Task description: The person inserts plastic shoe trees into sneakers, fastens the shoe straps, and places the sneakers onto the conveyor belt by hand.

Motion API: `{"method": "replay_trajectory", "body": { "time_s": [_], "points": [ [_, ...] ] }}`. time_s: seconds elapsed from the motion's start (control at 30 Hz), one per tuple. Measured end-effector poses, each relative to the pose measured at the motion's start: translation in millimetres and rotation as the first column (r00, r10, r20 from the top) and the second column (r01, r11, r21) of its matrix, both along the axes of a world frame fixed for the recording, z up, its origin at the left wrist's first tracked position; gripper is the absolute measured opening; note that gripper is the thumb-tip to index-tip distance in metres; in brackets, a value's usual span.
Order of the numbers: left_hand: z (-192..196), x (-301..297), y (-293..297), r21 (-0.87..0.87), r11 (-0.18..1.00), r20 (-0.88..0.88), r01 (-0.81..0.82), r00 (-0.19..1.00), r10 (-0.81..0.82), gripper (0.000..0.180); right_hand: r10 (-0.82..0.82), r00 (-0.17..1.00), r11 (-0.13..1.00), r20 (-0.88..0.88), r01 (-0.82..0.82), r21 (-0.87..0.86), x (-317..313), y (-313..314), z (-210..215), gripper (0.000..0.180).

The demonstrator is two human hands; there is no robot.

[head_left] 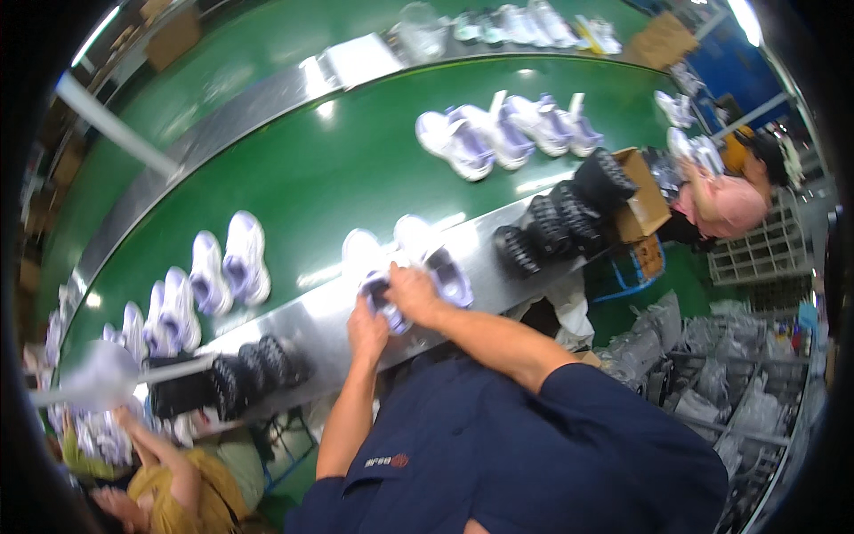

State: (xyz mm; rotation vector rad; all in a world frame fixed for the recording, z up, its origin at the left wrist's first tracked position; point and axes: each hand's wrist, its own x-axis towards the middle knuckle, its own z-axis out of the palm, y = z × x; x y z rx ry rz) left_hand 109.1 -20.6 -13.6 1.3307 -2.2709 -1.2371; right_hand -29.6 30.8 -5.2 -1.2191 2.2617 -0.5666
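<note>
A white sneaker with a lilac lining lies in front of me on the metal ledge, its toe pointing away. My left hand is closed on its heel side, by the collar. At the shoe's opening, the fingers of my right hand are curled onto the tongue and collar; their tips are partly hidden. A second white and lilac sneaker sits just right of the first, with my right hand close to its opening.
More sneakers stand on the green conveyor belt, left and far right. Black textured items line the ledge on both sides. An open carton is at right. Co-workers sit at lower left and far right.
</note>
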Motion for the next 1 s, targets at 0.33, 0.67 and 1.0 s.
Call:
{"method": "replay_trajectory", "body": {
  "time_s": [0.33, 0.67, 1.0],
  "points": [
    [50, 28, 32, -0.385, 0.893, -0.053, 0.235, 0.960, -0.275, 0.049, -0.224, 0.955, 0.968, -0.195, 0.194, -0.159, -29, 65, 90, 0.037],
    [58, -30, 34, -0.066, 0.851, 0.326, 0.522, 0.817, -0.476, 0.051, -0.161, 0.936, 0.969, 0.312, 0.210, -0.129, -34, 61, -5, 0.041],
    [31, -16, -150, -0.320, 0.875, 0.535, 0.364, 0.832, -0.150, 0.049, 0.058, 0.923, 0.971, -0.380, 0.036, 0.236, -250, 18, 83, 0.074]
  ]
}}
